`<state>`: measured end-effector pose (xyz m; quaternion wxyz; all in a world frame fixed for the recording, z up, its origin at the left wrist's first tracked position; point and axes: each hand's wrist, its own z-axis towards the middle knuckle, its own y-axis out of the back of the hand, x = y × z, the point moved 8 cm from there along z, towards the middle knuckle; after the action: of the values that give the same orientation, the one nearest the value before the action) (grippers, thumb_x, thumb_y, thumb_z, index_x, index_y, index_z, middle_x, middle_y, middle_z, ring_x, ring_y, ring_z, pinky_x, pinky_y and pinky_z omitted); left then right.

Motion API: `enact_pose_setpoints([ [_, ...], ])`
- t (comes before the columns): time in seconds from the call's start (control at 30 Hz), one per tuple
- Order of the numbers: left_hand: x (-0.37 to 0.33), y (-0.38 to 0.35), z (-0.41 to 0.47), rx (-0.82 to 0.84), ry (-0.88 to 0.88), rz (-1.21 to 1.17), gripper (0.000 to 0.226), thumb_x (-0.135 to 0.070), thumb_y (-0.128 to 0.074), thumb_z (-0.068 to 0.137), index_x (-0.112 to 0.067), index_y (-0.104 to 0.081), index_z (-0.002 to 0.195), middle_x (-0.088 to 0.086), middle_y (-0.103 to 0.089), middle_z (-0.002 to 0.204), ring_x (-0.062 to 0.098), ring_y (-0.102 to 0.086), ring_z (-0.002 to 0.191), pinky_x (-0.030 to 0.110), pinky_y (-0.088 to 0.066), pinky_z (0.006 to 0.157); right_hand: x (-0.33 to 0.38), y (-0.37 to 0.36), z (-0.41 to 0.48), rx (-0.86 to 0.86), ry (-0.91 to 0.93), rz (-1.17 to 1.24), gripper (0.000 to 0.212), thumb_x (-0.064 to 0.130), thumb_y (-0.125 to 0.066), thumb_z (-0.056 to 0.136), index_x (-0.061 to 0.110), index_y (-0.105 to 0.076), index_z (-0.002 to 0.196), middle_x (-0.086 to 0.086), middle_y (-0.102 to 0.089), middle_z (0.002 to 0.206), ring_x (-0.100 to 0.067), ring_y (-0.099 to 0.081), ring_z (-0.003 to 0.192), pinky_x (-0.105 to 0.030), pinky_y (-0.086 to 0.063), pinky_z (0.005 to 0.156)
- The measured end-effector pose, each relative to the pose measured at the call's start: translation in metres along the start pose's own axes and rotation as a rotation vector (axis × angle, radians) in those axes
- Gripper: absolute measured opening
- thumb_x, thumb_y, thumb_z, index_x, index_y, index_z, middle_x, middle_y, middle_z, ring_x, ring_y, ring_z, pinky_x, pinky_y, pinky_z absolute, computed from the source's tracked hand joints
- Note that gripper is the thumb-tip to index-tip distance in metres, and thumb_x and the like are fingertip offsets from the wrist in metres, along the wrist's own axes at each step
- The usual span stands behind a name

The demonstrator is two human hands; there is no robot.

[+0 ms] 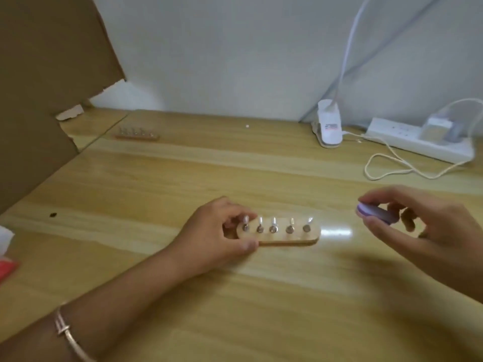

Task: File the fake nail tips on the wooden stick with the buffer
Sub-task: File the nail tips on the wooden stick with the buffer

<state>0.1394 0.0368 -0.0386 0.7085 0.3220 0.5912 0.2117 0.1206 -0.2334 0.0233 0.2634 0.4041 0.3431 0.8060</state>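
Observation:
A pale wooden stick (287,239) lies flat on the table in the middle of the view. Several clear fake nail tips (274,221) stand in a row on metal pegs along it. My left hand (222,233) grips the stick's left end between thumb and fingers. My right hand (428,226) holds a purple buffer (373,212) pinched between thumb and fingers. The buffer hovers above the table, to the right of the stick and apart from it.
A second wooden stick with nail tips (137,134) lies at the back left. Cardboard (47,74) stands along the left side. At the back right are a white clip lamp (328,126), a power strip (418,139) and a looped cable (392,165). A red-and-white object (6,257) lies at the left edge.

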Motion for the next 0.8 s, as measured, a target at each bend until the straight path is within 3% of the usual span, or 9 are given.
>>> enact_pose_setpoints([
  [0.1,-0.029,-0.029,0.006,-0.035,-0.01,-0.059,0.061,-0.024,-0.086,0.067,-0.03,-0.063,0.123,-0.012,-0.061,0.095,0.002,-0.048,0.073,0.009,-0.039,0.071,-0.002,0.001,-0.014,-0.078,-0.068,0.076,0.022,0.024,-0.071,0.083,0.032,-0.068,0.103,0.025,-0.064,0.095,-0.011,-0.058,0.079,-0.006,-0.04,0.059],
  [0.17,-0.042,-0.044,0.013,-0.029,0.007,-0.103,0.06,-0.025,-0.087,0.066,-0.031,-0.064,0.12,-0.013,-0.062,0.092,0.004,-0.049,0.07,0.013,-0.04,0.072,-0.002,-0.002,-0.022,-0.146,-0.069,0.1,0.024,0.019,-0.072,0.084,0.023,-0.068,0.108,0.022,-0.065,0.097,-0.013,-0.059,0.08,-0.006,-0.041,0.06],
  [0.23,-0.047,-0.057,0.02,0.009,0.026,-0.152,0.048,-0.026,-0.088,0.065,-0.03,-0.071,0.109,-0.015,-0.062,0.084,0.004,-0.048,0.066,0.019,-0.041,0.073,-0.004,-0.005,-0.026,-0.19,-0.037,0.094,0.025,0.011,-0.073,0.085,0.015,-0.068,0.11,0.012,-0.065,0.103,-0.015,-0.06,0.08,-0.013,-0.044,0.064],
  [0.33,-0.042,-0.062,0.021,0.014,0.039,-0.309,0.027,-0.022,-0.087,0.067,-0.028,-0.079,0.092,-0.014,-0.066,0.081,0.004,-0.045,0.065,0.019,-0.04,0.067,-0.012,-0.002,-0.033,-0.256,0.016,0.054,0.026,0.003,-0.073,0.085,0.008,-0.068,0.11,0.002,-0.066,0.103,-0.019,-0.062,0.083,-0.033,-0.049,0.069],
  [0.5,-0.045,-0.061,0.017,-0.03,-0.002,-0.42,0.011,-0.008,-0.081,0.074,-0.016,-0.081,0.081,-0.004,-0.073,0.079,0.008,-0.053,0.069,0.024,-0.044,0.068,-0.013,-0.001,-0.045,-0.4,0.054,0.081,0.027,0.01,-0.066,0.093,0.005,-0.063,0.12,-0.003,-0.066,0.106,-0.02,-0.064,0.089,-0.04,-0.052,0.072],
  [0.57,-0.05,-0.059,0.016,-0.031,-0.043,-0.38,0.009,-0.007,-0.08,0.076,-0.013,-0.08,0.081,-0.003,-0.074,0.08,0.012,-0.061,0.074,0.029,-0.048,0.074,-0.004,-0.007,-0.048,-0.404,0.116,0.044,0.029,0.004,-0.063,0.093,0.0,-0.06,0.121,-0.006,-0.065,0.109,-0.02,-0.064,0.09,-0.036,-0.053,0.075],
  [0.7,-0.084,-0.043,0.0,-0.246,-0.364,0.144,0.005,-0.02,-0.078,0.079,-0.02,-0.08,0.083,-0.008,-0.072,0.094,0.016,-0.064,0.091,0.036,-0.041,0.087,0.01,-0.016,-0.05,-0.351,0.238,-0.066,0.024,-0.003,-0.058,0.094,-0.004,-0.063,0.117,-0.008,-0.067,0.108,-0.018,-0.061,0.095,-0.029,-0.049,0.085],
  [0.73,-0.092,-0.04,-0.006,-0.297,-0.43,0.173,0.006,-0.022,-0.076,0.079,-0.021,-0.08,0.083,-0.009,-0.073,0.094,0.014,-0.065,0.089,0.033,-0.041,0.084,0.011,-0.016,-0.05,-0.35,0.242,-0.072,0.024,-0.003,-0.058,0.093,-0.005,-0.063,0.116,-0.01,-0.066,0.108,-0.02,-0.061,0.096,-0.03,-0.05,0.085],
  [0.8,-0.096,-0.038,-0.016,-0.282,-0.441,-0.008,0.005,-0.02,-0.076,0.08,-0.019,-0.08,0.085,-0.012,-0.075,0.088,0.006,-0.068,0.075,0.024,-0.049,0.073,0.013,-0.015,-0.054,-0.368,0.219,-0.033,0.023,-0.005,-0.061,0.093,-0.004,-0.064,0.116,-0.01,-0.066,0.109,-0.015,-0.06,0.097,-0.03,-0.051,0.084],
])
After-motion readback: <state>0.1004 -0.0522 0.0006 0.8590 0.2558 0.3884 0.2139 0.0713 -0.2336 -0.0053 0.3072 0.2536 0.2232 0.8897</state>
